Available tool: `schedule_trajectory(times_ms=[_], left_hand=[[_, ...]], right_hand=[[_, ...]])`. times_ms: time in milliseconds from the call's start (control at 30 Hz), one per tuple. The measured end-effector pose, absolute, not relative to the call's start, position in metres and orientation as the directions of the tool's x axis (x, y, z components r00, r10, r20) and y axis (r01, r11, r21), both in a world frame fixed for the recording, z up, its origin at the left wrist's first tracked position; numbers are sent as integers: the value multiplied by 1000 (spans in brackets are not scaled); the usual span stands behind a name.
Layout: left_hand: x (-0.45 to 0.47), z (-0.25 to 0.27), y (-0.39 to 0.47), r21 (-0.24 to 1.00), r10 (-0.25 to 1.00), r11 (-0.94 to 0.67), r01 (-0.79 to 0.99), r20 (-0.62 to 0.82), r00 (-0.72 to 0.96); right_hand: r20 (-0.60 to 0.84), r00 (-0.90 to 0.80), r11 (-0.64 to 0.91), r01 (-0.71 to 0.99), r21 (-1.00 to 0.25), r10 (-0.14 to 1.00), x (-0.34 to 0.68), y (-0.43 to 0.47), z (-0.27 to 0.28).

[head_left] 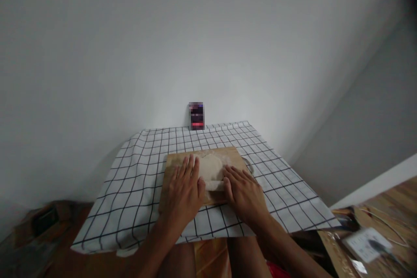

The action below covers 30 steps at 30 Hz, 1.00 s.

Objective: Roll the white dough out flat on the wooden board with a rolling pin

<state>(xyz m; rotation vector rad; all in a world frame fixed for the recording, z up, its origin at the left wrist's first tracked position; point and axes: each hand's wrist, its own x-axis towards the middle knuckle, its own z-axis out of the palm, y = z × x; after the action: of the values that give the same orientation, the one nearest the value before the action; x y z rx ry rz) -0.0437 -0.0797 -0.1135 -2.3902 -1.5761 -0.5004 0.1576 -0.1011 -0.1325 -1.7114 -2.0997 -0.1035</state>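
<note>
A flattened sheet of pale dough (211,167) lies on a wooden board (224,152) dusted with flour. Along the dough's near edge runs a pale, roll-shaped strip (215,185); I cannot tell whether it is a rolling pin or the dough's own rolled edge. My left hand (186,186) rests palm down at the left end of this strip, fingers stretched forward over the board and beside the dough. At the right end, my right hand (245,189) lies palm down with its fingers extended towards the dough. Both palms hide the strip's ends.
The board stands on a table with a white, black-checked cloth (130,191). A phone-like device (197,116), its screen blurred, leans against the wall behind. A power strip (366,244) with a cable lies at the lower right; a box (45,221) sits at the lower left.
</note>
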Motion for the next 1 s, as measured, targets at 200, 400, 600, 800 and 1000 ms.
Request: schedule_trajectory(times_ms=[200,400,600,800,1000], left_hand=[[-38,-111,-76,32,886,-335,942,352,303],[-40,-118,-82,15,856,-369,929,395,333],[-29,-102,-34,24,911,-302,953,303,281],[-31,-110,-49,0,876,-340,940,363,317],[-30,-108,-43,-11,885,-343,939,331,327]], right_hand=[[347,-112,193,959,-208,931,156,-95,-130],[354,-158,237,952,-193,922,157,-97,-132],[282,-119,183,959,-216,952,160,-44,-112],[306,-175,230,961,-155,936,163,-51,-126],[272,-179,229,959,-165,945,164,-51,-124]])
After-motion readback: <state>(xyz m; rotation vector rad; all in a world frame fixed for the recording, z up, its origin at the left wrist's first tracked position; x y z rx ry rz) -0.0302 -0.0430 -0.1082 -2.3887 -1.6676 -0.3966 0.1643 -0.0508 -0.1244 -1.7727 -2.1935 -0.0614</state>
